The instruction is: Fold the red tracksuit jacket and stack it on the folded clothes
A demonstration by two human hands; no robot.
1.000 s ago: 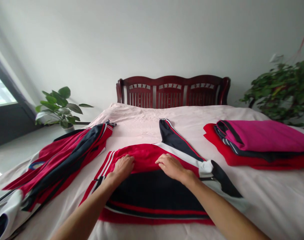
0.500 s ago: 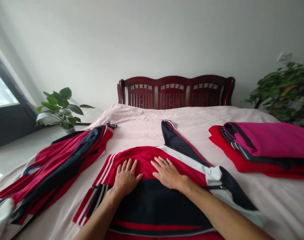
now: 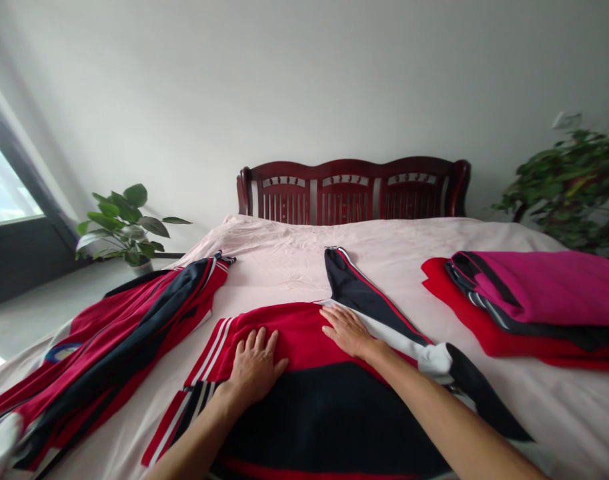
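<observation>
Jacket (image 3: 329,413) under left hand (image 3: 254,363), right hand (image 3: 348,330), seemingly flat.

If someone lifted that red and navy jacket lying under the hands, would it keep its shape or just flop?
Probably flop: the jacket lies flat and rumpled under the left hand and right hand, and its sleeve trails limply across the sheet. It looks thin, so likely light, and may slide when pushed.
</observation>
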